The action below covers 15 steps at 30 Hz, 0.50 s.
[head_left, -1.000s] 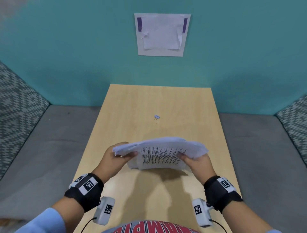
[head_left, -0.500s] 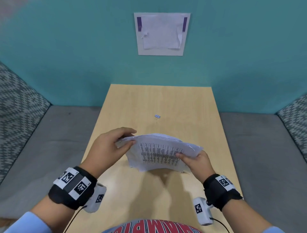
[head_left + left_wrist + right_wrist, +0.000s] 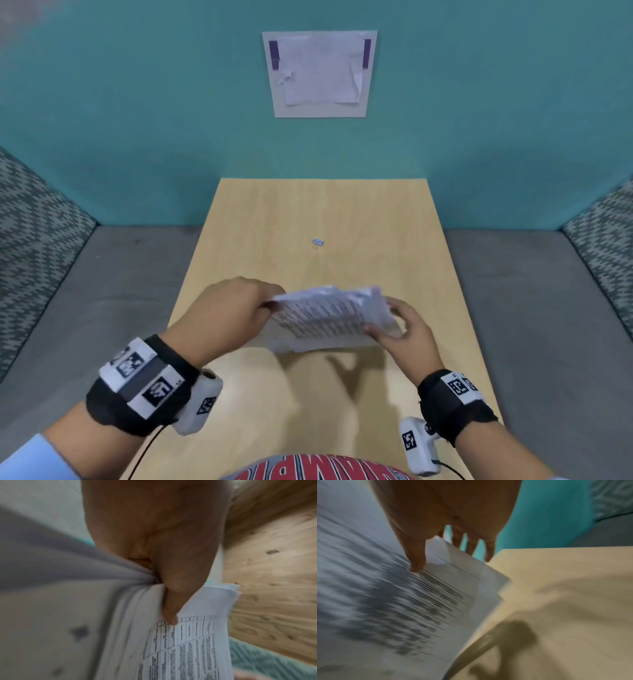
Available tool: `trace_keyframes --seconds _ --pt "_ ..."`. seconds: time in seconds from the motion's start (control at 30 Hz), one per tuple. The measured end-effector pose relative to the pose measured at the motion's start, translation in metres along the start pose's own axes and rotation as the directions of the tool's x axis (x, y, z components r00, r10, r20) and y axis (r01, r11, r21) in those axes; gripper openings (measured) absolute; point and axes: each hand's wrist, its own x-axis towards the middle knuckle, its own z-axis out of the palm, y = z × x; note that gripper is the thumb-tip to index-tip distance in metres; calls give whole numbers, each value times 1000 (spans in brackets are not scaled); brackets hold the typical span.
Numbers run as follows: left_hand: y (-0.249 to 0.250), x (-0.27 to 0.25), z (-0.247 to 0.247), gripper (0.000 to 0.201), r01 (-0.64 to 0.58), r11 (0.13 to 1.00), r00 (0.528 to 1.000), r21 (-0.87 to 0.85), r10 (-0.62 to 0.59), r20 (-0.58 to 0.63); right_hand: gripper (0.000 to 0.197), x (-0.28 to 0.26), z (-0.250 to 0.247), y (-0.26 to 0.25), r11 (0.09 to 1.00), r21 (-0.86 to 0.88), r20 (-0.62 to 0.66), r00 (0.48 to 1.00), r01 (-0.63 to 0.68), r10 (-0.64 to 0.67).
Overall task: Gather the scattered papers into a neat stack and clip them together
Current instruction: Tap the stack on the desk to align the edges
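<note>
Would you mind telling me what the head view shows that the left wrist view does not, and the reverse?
Only the head view shows the binder clip lying apart on the table, the right hand and the sheet taped to the wall. Only the left wrist view shows the thumb pressed on the printed grid. Both show the left hand gripping the paper stack.
</note>
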Motion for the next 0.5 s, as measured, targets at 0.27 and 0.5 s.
trace_keyframes --seconds 0.27,0.5 --pt "-35 -22 -3 15 163 481 982 -861 -164 94 71 8 -19 0 806 448 293 915 -386 276" --pt "-54 -25 54 42 97 372 959 -923 -285 -14 32 8 -46 -40 953 304 102 995 -16 -16"
